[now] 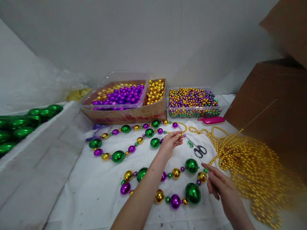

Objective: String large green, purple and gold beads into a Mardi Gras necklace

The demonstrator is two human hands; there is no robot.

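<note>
My left hand (170,143) reaches to the middle of the white cloth. Its fingers are pinched around small beads (184,135) at the end of a bead string. Lower right, my right hand (218,182) has its fingers pressed together on what looks like a fine thread, faint at the fingertips. A garland (175,201) of green, gold and purple balls lies below, partly hidden by my left forearm. Another garland (118,156) of the same colours curves at left. Between my hands lie black-handled scissors (200,151) and a small green piece (190,144).
A heap of gold bead chains (249,169) spreads at right beside a cardboard box (266,92). Behind stand a clear tray (115,105) of purple balls, a carton (134,116) with gold ones, a bin (194,110) of mixed beads and a pink tool (213,120). A white box (43,153) holds green balls.
</note>
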